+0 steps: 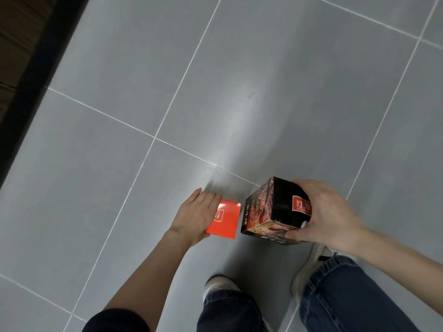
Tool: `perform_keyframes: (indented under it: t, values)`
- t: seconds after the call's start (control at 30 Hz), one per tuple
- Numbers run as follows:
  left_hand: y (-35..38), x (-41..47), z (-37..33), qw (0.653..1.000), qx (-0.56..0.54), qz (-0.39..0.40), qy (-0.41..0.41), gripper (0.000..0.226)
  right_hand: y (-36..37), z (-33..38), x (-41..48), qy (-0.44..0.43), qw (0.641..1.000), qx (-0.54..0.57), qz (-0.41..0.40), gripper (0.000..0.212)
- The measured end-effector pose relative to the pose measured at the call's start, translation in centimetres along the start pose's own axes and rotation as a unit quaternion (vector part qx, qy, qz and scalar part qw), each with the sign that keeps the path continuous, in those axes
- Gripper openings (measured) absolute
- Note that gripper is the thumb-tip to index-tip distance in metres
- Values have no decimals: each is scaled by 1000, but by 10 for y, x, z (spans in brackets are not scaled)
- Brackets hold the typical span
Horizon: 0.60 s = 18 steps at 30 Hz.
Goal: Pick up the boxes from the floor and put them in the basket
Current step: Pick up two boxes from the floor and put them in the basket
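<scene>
Grey tile floor (239, 80) fills the view; we count two boxes, two hands and no basket in sight. Our right hand (330, 212) wraps the black box (271, 209) from above, fingers on the far edge and thumb at the near lower corner; the box sits tilted, and we judge it lifted clear of the floor, though contact underneath cannot be confirmed. Our left hand (194, 216) lies flat over the left part of the red box (226, 219), fingers extended rather than curled. Whether the thumb has closed under the edge is hidden, so we cannot tell if this grip is made.

The red box lies just left of the black one, close beside it, its long axis running roughly away from us. It extends to the right of the left palm, so the left hand is the nearer hand for it.

We judge the next move calls for a closed left grip, then locating the basket.
</scene>
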<state>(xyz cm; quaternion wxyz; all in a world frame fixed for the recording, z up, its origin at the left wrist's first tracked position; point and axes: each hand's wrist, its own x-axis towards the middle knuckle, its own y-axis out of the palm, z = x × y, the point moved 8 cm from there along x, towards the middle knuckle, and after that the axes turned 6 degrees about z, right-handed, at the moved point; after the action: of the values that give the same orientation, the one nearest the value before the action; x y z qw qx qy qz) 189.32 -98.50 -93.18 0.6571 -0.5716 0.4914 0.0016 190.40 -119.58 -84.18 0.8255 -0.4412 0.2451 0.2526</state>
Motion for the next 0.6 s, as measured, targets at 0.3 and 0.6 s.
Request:
perform_keyframes:
  t: [0.3,0.6]
  values:
    - [-54,-44,29,981,-181,17,-63,95,-29,22,-33,25,997,-62,33,90]
    - [-226,-205,54,949,-301,-17,-96,96,-133,152,-107,-38,995,-84,43,93]
